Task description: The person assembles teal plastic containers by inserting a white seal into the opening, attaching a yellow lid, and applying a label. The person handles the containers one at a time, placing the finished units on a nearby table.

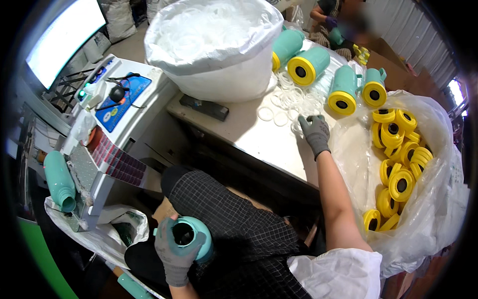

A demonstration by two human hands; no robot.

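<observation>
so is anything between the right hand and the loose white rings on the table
Nothing visible. The right hand is right at the near edge of the white rings on the table. The big white sack and the green bottles with yellow ends sit beyond or beside the rings, not between.

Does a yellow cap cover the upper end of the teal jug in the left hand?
No, the left hand holds the teal jug with its upper end open.

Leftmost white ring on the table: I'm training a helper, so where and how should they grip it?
The ring is probably best pinched at its left rim, from above: it lies flat, open-centred, with other rings on its right.
</observation>
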